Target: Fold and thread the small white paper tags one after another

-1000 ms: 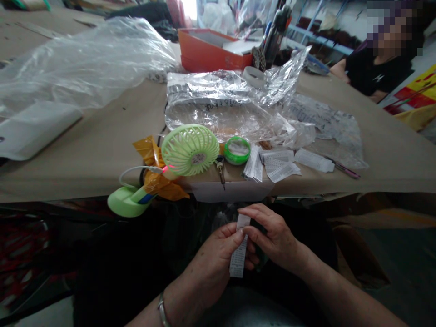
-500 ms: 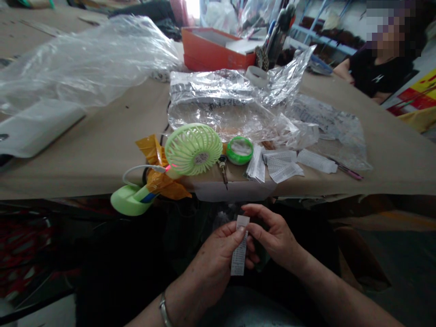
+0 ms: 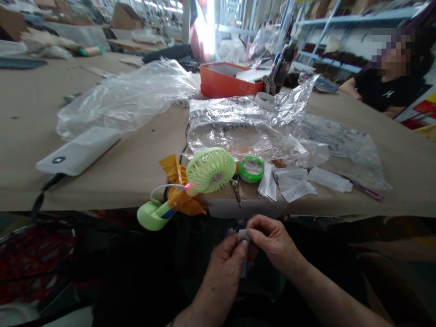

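Below the table's front edge, my left hand (image 3: 227, 261) is closed on a narrow white printed label (image 3: 243, 235), the thumb pressed on its face. My right hand (image 3: 272, 238) pinches the label's upper end between thumb and forefinger. The label's lower part is mostly behind the left thumb and fingers. On the table just beyond lie several stacks of similar printed labels (image 3: 295, 185), beside a round green tub (image 3: 251, 169) with whitish contents. Left of the tub is a small pointed tool (image 3: 236, 190).
A light green fan (image 3: 211, 170) is fixed at the table edge with brown tape (image 3: 187, 200). Behind lie clear plastic bags (image 3: 235, 131), a tape roll (image 3: 265, 101) and an orange box (image 3: 231, 84). A white power bank (image 3: 80, 152) lies left. Another person (image 3: 388, 88) sits at the far right.
My right thumb and forefinger have closed onto the label's top end. The label has turned, showing less of its print. The camera view has tilted up and shifted left.
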